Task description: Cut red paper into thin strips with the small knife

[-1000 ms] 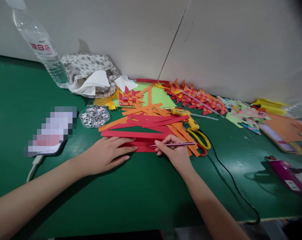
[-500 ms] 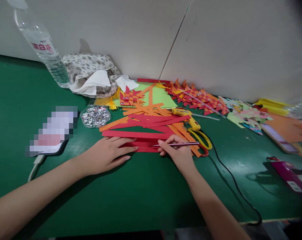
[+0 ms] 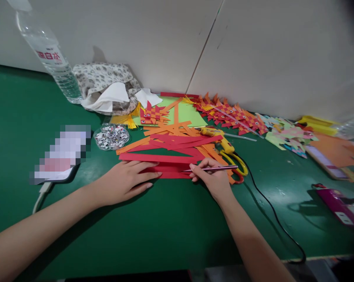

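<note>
A piece of red paper [image 3: 173,172] lies flat on the green table, partly covered by both hands. My left hand [image 3: 131,181] rests on its left part with fingers stretched out. My right hand [image 3: 213,179] is closed around a slim pinkish pen [image 3: 220,168], whose tip touches or hovers just over the paper; I cannot tell which. Just beyond my fingers, a red paper strip [image 3: 156,158] lies crosswise. Behind it is a loose pile of orange strips [image 3: 168,129] and red strips [image 3: 179,141].
Scissors with yellow and red handles [image 3: 239,164] and a yellow glue gun [image 3: 226,145] lie beside my right hand, its black cord trailing rightward. Googly eyes [image 3: 112,136], a phone [image 3: 62,154], a water bottle [image 3: 50,55], woven paper fish [image 3: 232,115] and a purple power strip [image 3: 339,205] surround the work.
My right hand has slid slightly to the right with the pen along the red paper. The left hand stays where it was.
</note>
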{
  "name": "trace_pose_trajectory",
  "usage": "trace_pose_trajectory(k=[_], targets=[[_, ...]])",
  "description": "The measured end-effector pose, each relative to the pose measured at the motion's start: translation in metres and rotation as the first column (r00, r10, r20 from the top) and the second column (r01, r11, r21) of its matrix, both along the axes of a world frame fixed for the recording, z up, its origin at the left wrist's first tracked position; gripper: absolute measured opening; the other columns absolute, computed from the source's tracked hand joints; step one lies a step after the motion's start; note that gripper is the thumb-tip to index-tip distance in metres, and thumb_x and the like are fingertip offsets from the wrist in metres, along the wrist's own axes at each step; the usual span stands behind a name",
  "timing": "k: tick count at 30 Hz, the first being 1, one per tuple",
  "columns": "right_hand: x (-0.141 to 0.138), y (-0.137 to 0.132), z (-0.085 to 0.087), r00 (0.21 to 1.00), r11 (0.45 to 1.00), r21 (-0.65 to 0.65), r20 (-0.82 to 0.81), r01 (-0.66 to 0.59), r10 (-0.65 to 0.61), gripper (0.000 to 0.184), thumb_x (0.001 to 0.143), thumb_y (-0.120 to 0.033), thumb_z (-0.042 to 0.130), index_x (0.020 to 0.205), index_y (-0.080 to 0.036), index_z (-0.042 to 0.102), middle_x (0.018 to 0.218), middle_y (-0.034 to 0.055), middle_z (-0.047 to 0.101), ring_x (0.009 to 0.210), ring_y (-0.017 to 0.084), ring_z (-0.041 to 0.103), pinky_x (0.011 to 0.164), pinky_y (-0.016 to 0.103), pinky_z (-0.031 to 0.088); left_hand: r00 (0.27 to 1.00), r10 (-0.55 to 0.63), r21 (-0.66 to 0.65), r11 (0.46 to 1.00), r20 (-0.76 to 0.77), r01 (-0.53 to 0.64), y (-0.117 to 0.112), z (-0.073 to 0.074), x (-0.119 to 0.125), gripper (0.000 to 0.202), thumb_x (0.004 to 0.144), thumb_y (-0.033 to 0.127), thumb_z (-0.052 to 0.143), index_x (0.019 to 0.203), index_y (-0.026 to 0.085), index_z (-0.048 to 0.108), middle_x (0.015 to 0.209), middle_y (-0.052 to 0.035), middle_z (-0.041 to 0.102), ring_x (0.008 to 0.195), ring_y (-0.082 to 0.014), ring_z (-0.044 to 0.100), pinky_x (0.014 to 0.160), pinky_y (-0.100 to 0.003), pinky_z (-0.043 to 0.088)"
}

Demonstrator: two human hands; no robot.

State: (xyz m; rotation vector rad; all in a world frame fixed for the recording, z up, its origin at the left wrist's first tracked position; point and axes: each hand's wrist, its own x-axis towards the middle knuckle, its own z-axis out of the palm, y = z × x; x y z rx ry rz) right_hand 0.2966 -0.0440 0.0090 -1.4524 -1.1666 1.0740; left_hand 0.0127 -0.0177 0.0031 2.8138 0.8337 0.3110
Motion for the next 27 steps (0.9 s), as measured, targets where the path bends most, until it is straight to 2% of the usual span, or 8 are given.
trace_pose_trajectory(k=[7,27], targets=[[0.009,0.001,0.002,0.999,1.000,0.017,0.041,0.006,-0.007,0.036,0.065,-0.044,0.082,0.060,-0.019,0.056,0.053,0.0016,0.068,0.043,0.013,0.061,0.045,0.023,0.051,1.000,-0.004,0.003,1.000,0.020,0.004,0.000,-0.001,0.000,0.038,0.100,0.038,0.038,0.135,0.033,0.052,0.129,-0.0049,0.059,0.110,-0.0199,0.060,0.085,-0.029,0.050],[0.033,0.007,0.005,0.999,1.000,-0.002,0.050,-0.016,0.016,0.035,0.063,-0.040,0.084,0.058,-0.019,0.056,0.052,0.0007,0.067,0.041,0.010,0.058,0.043,0.021,0.048,1.000,-0.004,0.001,1.000,-0.009,0.004,0.000,-0.001,0.000,0.038,0.100,0.038,0.037,0.136,0.033,0.051,0.131,-0.0051,0.057,0.113,-0.0212,0.059,0.084,-0.031,0.050]])
